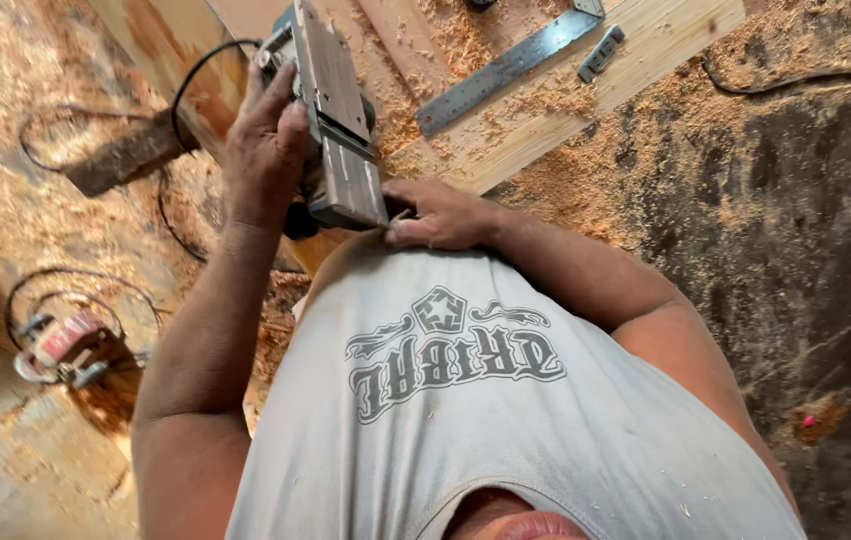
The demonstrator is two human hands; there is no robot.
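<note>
An electric hand planer (pixel 337 120) is turned on its side with its flat metal sole facing me, held close to my chest above a wooden board (pixel 545 110). My left hand (pixel 263 145) grips the planer's body from the left side. My right hand (pixel 440 215) touches the planer's near end with curled fingers, just above my grey sleeveless shirt (pixel 465 420). The planer's black cord (pixel 195 75) loops off to the left.
A steel ruler (pixel 505 68) and a small metal piece (pixel 600 52) lie on the sawdust-covered board. Another power tool (pixel 65 345) with coiled cable sits on the floor at left, beside a wood offcut (pixel 125 155). Dark, sawdust-strewn floor (pixel 775 200) lies to the right.
</note>
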